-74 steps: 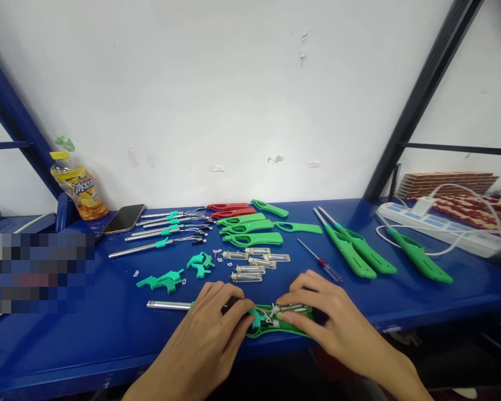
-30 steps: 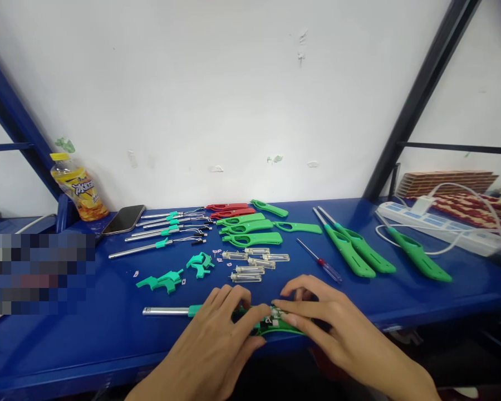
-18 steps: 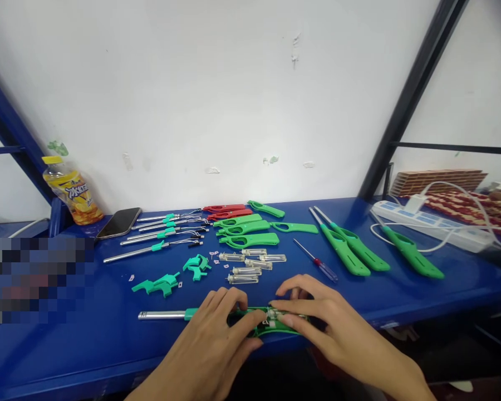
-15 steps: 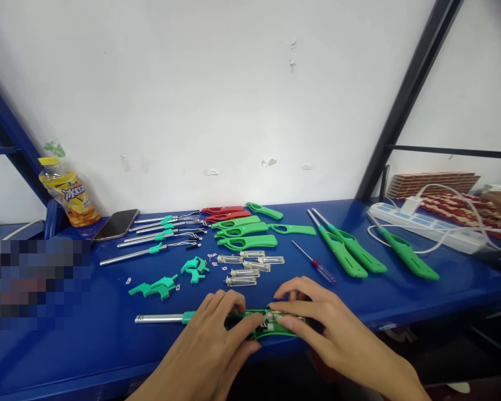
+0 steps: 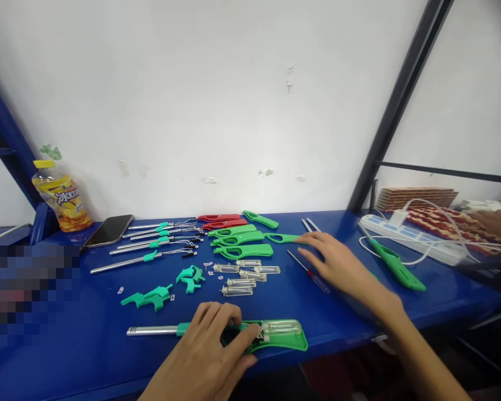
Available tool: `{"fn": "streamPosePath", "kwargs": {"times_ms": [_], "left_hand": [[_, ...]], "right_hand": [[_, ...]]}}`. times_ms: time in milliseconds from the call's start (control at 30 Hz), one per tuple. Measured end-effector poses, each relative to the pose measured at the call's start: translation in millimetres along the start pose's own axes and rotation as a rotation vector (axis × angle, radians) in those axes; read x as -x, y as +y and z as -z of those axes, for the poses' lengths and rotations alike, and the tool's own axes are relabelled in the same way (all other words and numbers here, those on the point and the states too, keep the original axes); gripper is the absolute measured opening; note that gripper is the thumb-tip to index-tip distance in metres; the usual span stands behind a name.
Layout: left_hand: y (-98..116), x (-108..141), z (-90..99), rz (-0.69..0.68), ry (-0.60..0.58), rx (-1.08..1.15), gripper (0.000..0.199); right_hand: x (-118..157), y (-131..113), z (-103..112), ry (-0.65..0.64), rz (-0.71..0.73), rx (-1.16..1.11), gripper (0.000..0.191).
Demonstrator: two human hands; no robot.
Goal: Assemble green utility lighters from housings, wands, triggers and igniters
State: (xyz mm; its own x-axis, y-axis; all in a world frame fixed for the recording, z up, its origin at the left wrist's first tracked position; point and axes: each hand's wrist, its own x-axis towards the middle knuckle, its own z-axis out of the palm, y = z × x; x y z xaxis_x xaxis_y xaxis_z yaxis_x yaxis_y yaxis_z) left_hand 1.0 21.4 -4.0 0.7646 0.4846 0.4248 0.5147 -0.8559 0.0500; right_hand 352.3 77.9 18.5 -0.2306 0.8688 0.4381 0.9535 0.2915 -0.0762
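My left hand (image 5: 212, 345) presses a half-assembled gas lighter at the table's front edge, thumb and fingers closed on it. The lighter has an open green half-shell (image 5: 294, 340), a clear fuel tank (image 5: 280, 327) lying inside and a silver tube (image 5: 152, 331) pointing left. My right hand (image 5: 332, 262) is stretched out with fingers apart, at the right end of a green handle shell (image 5: 280, 238); whether it touches cannot be made out. Beneath that hand lies a screwdriver (image 5: 317, 281), partly covered. Two finished-looking lighters behind it are mostly hidden, their tube tips (image 5: 309, 224) showing.
Several tube assemblies (image 5: 127, 263), red shells (image 5: 225, 224), green shells (image 5: 250, 252), clear tanks (image 5: 237, 291) and teal triggers (image 5: 156, 296) cover the table's middle. A phone (image 5: 108, 231) and bottle (image 5: 62, 197) stand left; a power strip (image 5: 417, 239) and green lighter (image 5: 396, 267) right.
My right hand has left the half-assembled lighter and moved up and right to the green handle shell. My left hand stays on the lighter, whose clear tank is now uncovered. The view shifted slightly.
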Motion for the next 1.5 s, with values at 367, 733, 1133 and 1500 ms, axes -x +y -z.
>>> {"fn": "streamPosePath", "kwargs": {"times_ms": [367, 733, 1133, 1500], "left_hand": [[0, 7, -6.4, 0.044, 0.074, -0.004, 0.055], [4, 8, 19.4, 0.162, 0.131, 0.197, 0.046], [-21, 21, 25.9, 0.254, 0.128, 0.122, 0.043], [-28, 24, 16.9, 0.23, 0.036, 0.247, 0.029]], "right_hand": [[-63, 46, -29, -0.254, 0.191, 0.247, 0.037], [-18, 14, 44, -0.052, 0.262, 0.303, 0.039], [37, -104, 33, -0.088, 0.717, 0.354, 0.024], [45, -117, 26, -0.066, 0.736, 0.333, 0.018]]}}
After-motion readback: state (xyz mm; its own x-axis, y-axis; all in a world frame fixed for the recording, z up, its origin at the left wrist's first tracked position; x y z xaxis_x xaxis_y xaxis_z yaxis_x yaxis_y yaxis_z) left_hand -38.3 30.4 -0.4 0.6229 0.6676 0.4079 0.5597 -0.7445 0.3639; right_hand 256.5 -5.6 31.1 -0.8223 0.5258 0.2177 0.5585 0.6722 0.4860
